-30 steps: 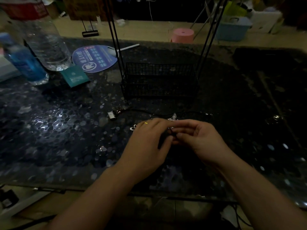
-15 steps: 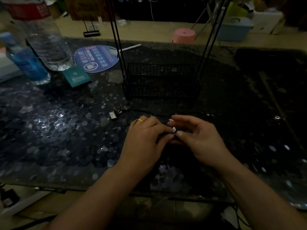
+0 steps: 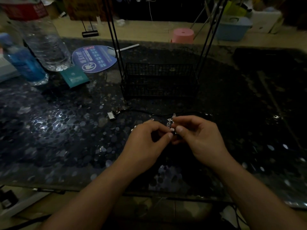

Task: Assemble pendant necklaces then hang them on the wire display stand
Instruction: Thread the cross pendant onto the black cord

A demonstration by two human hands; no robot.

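The wire display stand (image 3: 159,82) stands mid-table, behind both hands. Two bottles (image 3: 44,42) stand far left, a fan (image 3: 94,58) between

A dark speckled desk (image 3: 49,130) carries a wire stand (image 3: 159,82); left of it lie a fan (image 3: 94,58), card (image 3: 74,78) and two bottles (image 3: 46,47).

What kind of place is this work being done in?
Probably a home craft table, dimly lit: the hands work a silver pendant near a wire display stand, beside a water bottle and a hand fan.
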